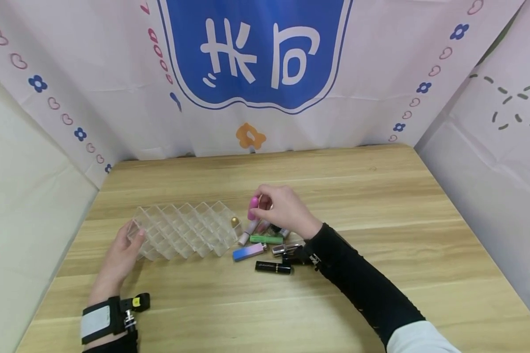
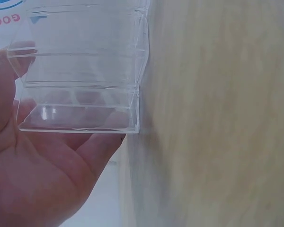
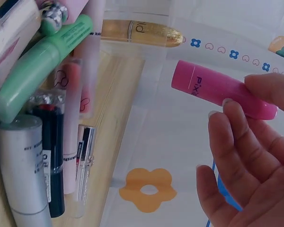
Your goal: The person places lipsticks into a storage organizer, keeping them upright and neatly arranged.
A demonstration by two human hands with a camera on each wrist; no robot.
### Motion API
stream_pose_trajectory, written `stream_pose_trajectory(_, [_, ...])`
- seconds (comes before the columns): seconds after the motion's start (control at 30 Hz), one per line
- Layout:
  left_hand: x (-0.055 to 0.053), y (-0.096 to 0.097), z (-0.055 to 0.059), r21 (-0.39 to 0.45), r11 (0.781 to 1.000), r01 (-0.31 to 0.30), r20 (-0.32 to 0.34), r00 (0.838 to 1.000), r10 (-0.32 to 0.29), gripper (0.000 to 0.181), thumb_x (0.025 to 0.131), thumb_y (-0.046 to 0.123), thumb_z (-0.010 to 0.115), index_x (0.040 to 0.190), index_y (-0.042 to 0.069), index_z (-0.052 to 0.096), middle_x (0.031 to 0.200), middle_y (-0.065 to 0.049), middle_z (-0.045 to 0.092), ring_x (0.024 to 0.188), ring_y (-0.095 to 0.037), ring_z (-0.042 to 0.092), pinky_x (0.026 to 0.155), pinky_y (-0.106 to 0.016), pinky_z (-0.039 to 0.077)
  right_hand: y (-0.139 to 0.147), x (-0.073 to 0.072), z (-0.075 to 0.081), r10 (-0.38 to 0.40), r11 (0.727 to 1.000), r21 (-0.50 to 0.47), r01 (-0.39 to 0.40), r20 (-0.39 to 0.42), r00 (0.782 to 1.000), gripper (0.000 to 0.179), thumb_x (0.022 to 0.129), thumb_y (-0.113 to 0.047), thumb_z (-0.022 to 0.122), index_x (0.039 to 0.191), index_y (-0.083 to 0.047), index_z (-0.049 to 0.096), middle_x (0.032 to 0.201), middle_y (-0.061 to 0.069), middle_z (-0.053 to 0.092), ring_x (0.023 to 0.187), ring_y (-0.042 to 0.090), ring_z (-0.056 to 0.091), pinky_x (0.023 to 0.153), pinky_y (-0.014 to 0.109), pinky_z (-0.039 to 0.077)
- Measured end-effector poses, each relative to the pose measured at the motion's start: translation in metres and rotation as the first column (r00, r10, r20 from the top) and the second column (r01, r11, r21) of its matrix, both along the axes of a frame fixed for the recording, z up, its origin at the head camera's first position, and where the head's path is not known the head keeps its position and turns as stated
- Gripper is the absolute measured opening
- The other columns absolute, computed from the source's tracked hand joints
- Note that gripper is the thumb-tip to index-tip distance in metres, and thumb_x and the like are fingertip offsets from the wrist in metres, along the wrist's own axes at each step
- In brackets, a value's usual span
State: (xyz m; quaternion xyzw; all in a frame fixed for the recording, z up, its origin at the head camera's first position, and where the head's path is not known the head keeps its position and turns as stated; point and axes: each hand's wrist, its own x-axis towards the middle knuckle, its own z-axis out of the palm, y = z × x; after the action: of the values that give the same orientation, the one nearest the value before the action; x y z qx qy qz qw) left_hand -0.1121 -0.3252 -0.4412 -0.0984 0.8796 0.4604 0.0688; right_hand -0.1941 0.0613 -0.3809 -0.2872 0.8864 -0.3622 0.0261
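Observation:
My right hand [image 1: 287,208] pinches a pink lipstick tube [image 3: 213,87] between thumb and fingertips, raised above the table just right of a clear lipstick organizer [image 1: 185,233]. The organizer has diamond-shaped compartments. A gold-topped lipstick [image 1: 235,222] stands in a compartment at its right end. At the opposite end, my left hand [image 1: 118,257] grips the organizer, thumb on the near side and fingers around the end wall. In the left wrist view the hand [image 2: 42,175] is seen close against the clear end wall [image 2: 80,118].
Below my right hand lies a loose group of lip tubes, among them a green one [image 1: 266,239] and a silver one [image 1: 10,171]. Nearer me are a blue-and-pink tube [image 1: 248,252] and a black lipstick [image 1: 273,267]. A printed cloth [image 1: 291,132] hangs behind the wooden table [image 1: 203,309].

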Motion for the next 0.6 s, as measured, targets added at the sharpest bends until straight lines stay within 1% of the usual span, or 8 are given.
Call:
stream_pose_trajectory(0.23, [-0.001,0.000,-0.001,-0.003,1.000,0.011,0.006,1.000,-0.011,0.074,0.105,0.049,0.029,0.158,0.006,-0.003,0.162,-0.030,0.004,0.142,-0.060,0.014,0.107,-0.076,0.021,-0.006,0.004,0.000,0.037,0.999,-0.025,-0.036,0.038,0.999,0.018,0.087,-0.024,0.075,0.101,-0.015,0.068,0.082,-0.006,0.071,0.073,0.003,0.064,0.068,0.016,0.054])
stream_pose_trajectory(0.33, [-0.001,-0.001,-0.001,-0.007,1.000,0.014,0.007,1.000,-0.014,0.075,0.105,0.049,0.028,0.158,0.006,-0.004,0.162,-0.030,0.003,0.142,-0.060,0.012,0.107,-0.076,0.020,-0.010,0.005,-0.001,0.048,0.998,-0.053,-0.044,0.087,0.995,0.017,0.087,-0.023,0.074,0.101,-0.015,0.067,0.082,-0.006,0.071,0.074,0.006,0.066,0.063,0.018,0.057])
stream_pose_trajectory(0.47, [-0.001,-0.002,-0.002,-0.006,1.000,0.012,0.002,1.000,-0.012,0.075,0.105,0.049,0.028,0.157,0.006,-0.004,0.162,-0.030,0.001,0.143,-0.060,0.011,0.107,-0.076,0.019,-0.016,0.008,-0.001,0.080,0.992,-0.111,-0.063,0.160,0.984,0.015,0.088,-0.019,0.073,0.100,-0.013,0.067,0.082,-0.002,0.070,0.073,0.021,0.070,0.055,0.029,0.060])
stream_pose_trajectory(0.53, [-0.001,-0.002,-0.003,-0.005,1.000,0.010,-0.005,1.000,-0.010,0.074,0.105,0.048,0.028,0.157,0.006,-0.003,0.162,-0.030,0.002,0.142,-0.060,0.011,0.107,-0.077,0.019,-0.018,0.009,-0.001,0.090,0.990,-0.119,-0.070,0.171,0.981,0.015,0.088,-0.019,0.073,0.100,-0.013,0.067,0.082,-0.001,0.070,0.072,0.022,0.070,0.054,0.029,0.060])
stream_pose_trajectory(0.6, [-0.001,-0.002,-0.003,-0.009,1.000,0.011,-0.014,1.000,-0.011,0.074,0.105,0.048,0.028,0.157,0.005,-0.003,0.162,-0.030,0.003,0.142,-0.060,0.012,0.107,-0.077,0.019,-0.020,0.010,0.000,0.093,0.991,-0.108,-0.077,0.162,0.982,0.016,0.088,-0.020,0.074,0.101,-0.013,0.067,0.082,-0.002,0.070,0.071,0.018,0.069,0.053,0.026,0.059])
